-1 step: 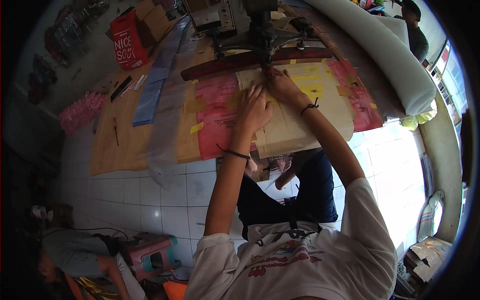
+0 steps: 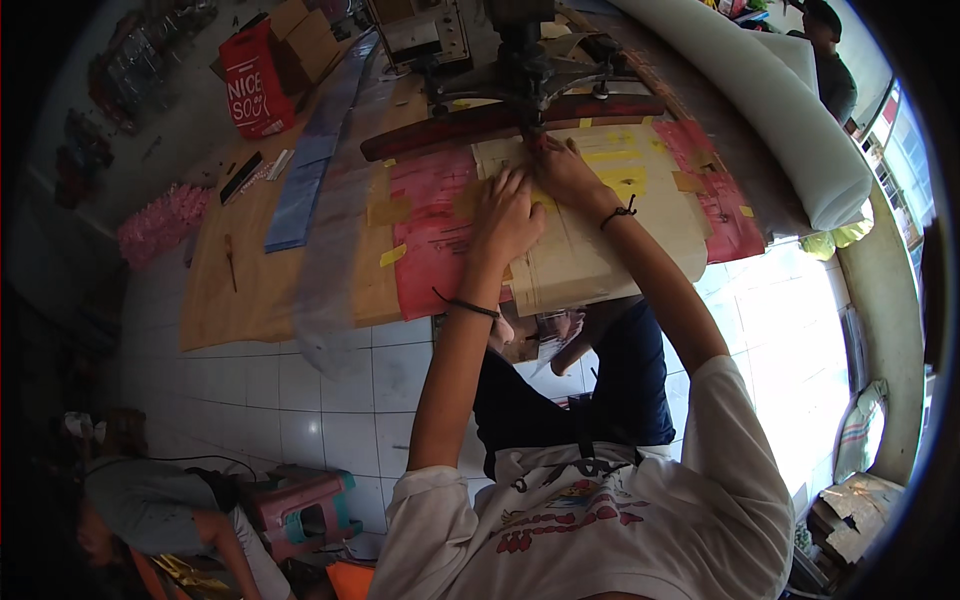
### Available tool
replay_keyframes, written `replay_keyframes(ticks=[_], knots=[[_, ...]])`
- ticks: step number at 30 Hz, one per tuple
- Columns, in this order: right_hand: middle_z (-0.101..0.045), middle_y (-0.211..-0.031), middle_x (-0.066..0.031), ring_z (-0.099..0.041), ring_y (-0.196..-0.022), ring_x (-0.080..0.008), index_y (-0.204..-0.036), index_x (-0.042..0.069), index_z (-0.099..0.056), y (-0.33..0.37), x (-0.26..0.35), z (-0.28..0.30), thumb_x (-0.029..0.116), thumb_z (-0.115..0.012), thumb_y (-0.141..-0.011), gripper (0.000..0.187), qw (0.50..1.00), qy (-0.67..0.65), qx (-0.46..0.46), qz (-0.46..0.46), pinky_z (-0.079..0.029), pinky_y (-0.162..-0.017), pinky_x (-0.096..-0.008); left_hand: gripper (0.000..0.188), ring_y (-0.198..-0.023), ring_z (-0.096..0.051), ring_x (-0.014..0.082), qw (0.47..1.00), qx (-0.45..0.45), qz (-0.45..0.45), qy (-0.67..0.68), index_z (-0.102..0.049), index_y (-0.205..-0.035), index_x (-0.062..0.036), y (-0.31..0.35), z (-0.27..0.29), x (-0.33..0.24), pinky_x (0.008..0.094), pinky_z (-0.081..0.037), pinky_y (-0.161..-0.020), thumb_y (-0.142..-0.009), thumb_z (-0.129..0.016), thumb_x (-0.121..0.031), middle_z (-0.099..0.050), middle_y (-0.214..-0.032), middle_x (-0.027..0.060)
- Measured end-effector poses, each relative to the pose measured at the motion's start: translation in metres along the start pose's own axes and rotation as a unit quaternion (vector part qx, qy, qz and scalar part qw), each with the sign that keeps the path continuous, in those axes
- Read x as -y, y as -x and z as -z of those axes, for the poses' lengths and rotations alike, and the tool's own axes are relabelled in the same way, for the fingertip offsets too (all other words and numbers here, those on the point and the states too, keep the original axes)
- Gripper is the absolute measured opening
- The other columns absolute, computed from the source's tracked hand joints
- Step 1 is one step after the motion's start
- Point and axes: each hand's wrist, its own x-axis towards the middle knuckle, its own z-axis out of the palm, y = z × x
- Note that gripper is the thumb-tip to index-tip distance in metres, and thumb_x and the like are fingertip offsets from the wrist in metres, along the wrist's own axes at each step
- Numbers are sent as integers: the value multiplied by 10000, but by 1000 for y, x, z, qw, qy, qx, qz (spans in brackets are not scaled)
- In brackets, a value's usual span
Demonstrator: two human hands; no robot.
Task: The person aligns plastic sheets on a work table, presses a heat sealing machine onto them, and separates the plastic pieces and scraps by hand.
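Observation:
My left hand (image 2: 512, 222) lies on a beige sheet (image 2: 610, 240) with its fingers stretched forward, touching the sheet and holding nothing. My right hand (image 2: 568, 175) reaches farther in, just below the middle of a long dark-red bar (image 2: 430, 135). Its fingers are bunched together there, and whatever may be between them is hidden. The bar hangs from a black metal machine frame (image 2: 530, 70). Red sheets (image 2: 430, 230) patched with yellow tape (image 2: 394, 256) show on both sides of the beige one.
Blue plastic strips (image 2: 300, 195), a thin brown-handled tool (image 2: 231, 262) and a red bag (image 2: 255, 85) are on the wooden table (image 2: 225, 310). A white foam roll (image 2: 780, 110) runs along the right. One person (image 2: 160, 510) is at lower left, another (image 2: 832, 60) at upper right.

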Motion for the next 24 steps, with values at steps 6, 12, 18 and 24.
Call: replay_keyframes(ticks=[6, 12, 18, 24], knots=[[-527, -1452, -194, -418, -1430, -349, -1250, 17, -632, -2, 3, 1, 255, -508, -985, 377, 1000, 17, -5, 23, -312, -1133, -595, 554, -1434, -393, 345, 1000, -2, 8, -23, -526, -1379, 68, -2, 4, 4, 461, -313, -1191, -926, -586, -243, -484, -1491, 208], [-557, -1424, -180, -439, -1417, -338, -1311, 20, -572, -6, -4, -2, 256, -502, -995, 400, 997, -47, -51, 13, -300, -1145, -590, 469, -1327, -476, 382, 997, -78, 12, 24, -608, -1258, 73, -2, 3, 0, 453, -389, -1133, -892, -664, -215, -566, -1353, 213], [-582, -1392, -185, -457, -1402, -347, -1301, 35, -586, -4, -12, -5, 263, -489, -1011, 381, 998, -16, -54, 36, -310, -1144, -599, 393, -1203, -545, 378, 997, -46, 18, 60, -662, -1146, 91, -5, 4, -2, 447, -433, -1082, -863, -658, -182, -605, -1265, 229], [-591, -1403, -157, -464, -1400, -329, -1273, 50, -616, -2, -1, -3, 294, -509, -1011, 374, 996, -48, -78, 22, -310, -1153, -604, 358, -1194, -550, 385, 995, -93, 12, 39, -656, -1155, 73, 2, 6, -1, 452, -437, -1071, -862, -651, -130, -606, -1244, 209]])
